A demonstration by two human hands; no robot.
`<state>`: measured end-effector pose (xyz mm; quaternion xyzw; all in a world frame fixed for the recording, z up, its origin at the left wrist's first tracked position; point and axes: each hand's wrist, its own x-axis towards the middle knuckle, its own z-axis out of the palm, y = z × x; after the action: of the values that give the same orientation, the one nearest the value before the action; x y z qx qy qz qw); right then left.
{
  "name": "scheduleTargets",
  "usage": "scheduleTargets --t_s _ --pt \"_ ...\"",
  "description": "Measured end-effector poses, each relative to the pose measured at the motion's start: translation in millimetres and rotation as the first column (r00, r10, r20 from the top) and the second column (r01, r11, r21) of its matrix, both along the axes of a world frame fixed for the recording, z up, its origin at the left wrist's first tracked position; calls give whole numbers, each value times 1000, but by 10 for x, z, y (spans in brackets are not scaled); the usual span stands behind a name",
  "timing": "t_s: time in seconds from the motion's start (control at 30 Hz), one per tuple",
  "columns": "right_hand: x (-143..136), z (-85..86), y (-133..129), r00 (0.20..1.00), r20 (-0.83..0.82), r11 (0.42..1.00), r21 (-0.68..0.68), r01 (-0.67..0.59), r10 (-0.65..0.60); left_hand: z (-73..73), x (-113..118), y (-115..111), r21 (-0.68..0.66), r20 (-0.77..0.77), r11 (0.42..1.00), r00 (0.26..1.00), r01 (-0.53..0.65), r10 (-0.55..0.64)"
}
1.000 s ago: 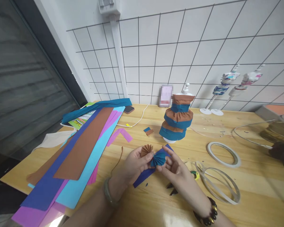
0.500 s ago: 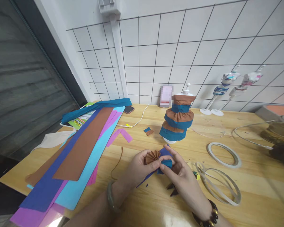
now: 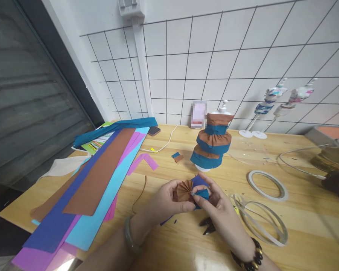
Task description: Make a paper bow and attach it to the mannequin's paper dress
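Between my hands is a pleated paper fan piece, brown (image 3: 184,190) on the left and teal (image 3: 202,194) on the right, pinched at its middle. My left hand (image 3: 169,199) is closed on the brown side, thumb lying along its lower edge. My right hand (image 3: 214,205) pinches the centre and the teal side with thumb and fingers. Dark blue paper (image 3: 199,180) lies behind the fan; whether a finger touches it I cannot tell. Beyond my hands stands a small dress form (image 3: 213,139) wrapped in brown and teal paper bands.
Long strips of coloured crepe-like paper (image 3: 101,177) cover the table's left. On the right lie a tape roll (image 3: 251,184) and loose tape loops (image 3: 244,214). Dark-bladed scissors (image 3: 207,226) lie under my right hand. Two small decorated mannequins (image 3: 267,99) stand by the wall grid.
My left thumb has moved off the fan's centre and down to the right. The brown pleats now show more fully spread. My right hand still pinches the middle.
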<state>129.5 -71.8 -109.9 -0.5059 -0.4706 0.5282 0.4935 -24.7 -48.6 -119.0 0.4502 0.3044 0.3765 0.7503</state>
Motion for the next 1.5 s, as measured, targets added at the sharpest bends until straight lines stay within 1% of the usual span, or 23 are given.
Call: scheduleTargets --t_s 0.17,0.33,0.47,0.57,0.7,0.83,0.93,1.07,1.2,1.33,1.5 --pt "8 -21 9 1000 -25 1000 -1 -1 1 14 -4 13 33 -98 996 992 -78 81" --pt "-15 -90 -2 999 -31 999 27 -29 30 29 3 4 66 -192 996 979 -60 71" --pt "-24 -114 -9 999 -12 998 44 -50 50 -13 -4 3 129 -257 990 962 -61 93" --pt "-23 -114 -11 998 2 997 43 -57 57 -49 -10 6 145 -292 988 951 -59 99" --pt "-20 -109 -10 998 24 997 31 -64 63 -68 -9 5 148 -308 988 946 -53 97" --pt "-25 -111 -7 996 50 997 24 -69 67 -70 6 4 130 -271 991 960 -38 72" --pt "-29 -103 -5 997 45 998 1 -66 66 -70 15 4 113 -248 993 967 -35 62" --pt "-30 -79 2 998 31 998 -21 -62 62 -72 10 3 129 -245 991 968 -25 56" --pt "-29 -85 6 997 9 997 1 -77 77 -61 4 0 130 -276 991 958 -36 71" --pt "-25 -130 4 996 3 996 8 -84 84 -21 16 -7 116 -282 992 957 -44 75" --pt "-24 -170 6 997 4 997 10 -82 82 -35 0 -1 132 -366 990 927 -43 89"
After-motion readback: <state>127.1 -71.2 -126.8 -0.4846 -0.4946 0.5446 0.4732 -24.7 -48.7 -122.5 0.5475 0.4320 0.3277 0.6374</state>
